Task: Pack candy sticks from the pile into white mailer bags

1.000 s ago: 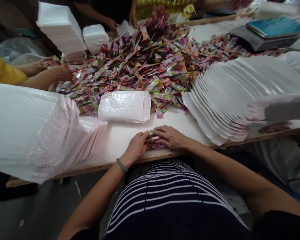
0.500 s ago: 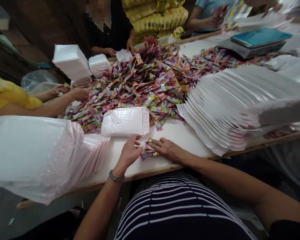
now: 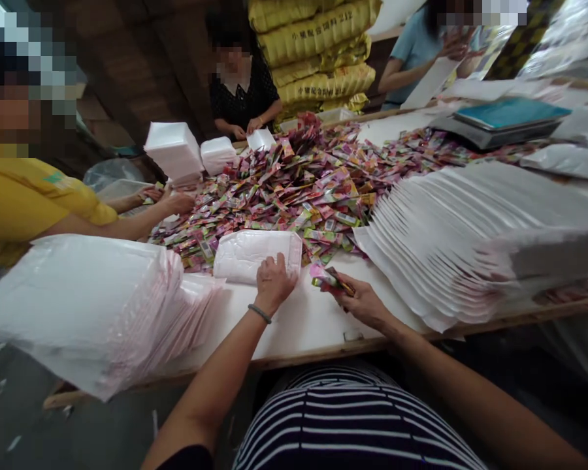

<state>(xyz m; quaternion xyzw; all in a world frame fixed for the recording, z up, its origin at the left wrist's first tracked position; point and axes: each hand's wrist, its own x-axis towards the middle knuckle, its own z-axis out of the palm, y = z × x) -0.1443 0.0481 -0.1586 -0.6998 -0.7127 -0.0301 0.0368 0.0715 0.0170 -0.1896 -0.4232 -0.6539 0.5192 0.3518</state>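
Observation:
A white padded envelope [image 3: 240, 254] lies in front of me against the edge of a large heap of small colourful packets [image 3: 284, 186]. My left hand [image 3: 276, 284] rests on the envelope's right end, fingers spread apart over its surface. Just right of the envelope, my right hand [image 3: 360, 300] is closed around a small bunch of packets [image 3: 326, 277], which sticks out past the fingertips over the white tabletop [image 3: 304, 326].
White envelopes are stacked on the left [image 3: 93, 287] and fanned on the right [image 3: 451, 235]. A scale [image 3: 512, 114] with a blue top stands at the back right. Co-workers sit around the table, one in a yellow shirt [image 3: 44, 202] at left. Yellow sacks [image 3: 318, 59] are piled behind.
My right hand has picked up the packets from the tabletop. My left hand has moved up and right onto the envelope. The camera view has shifted.

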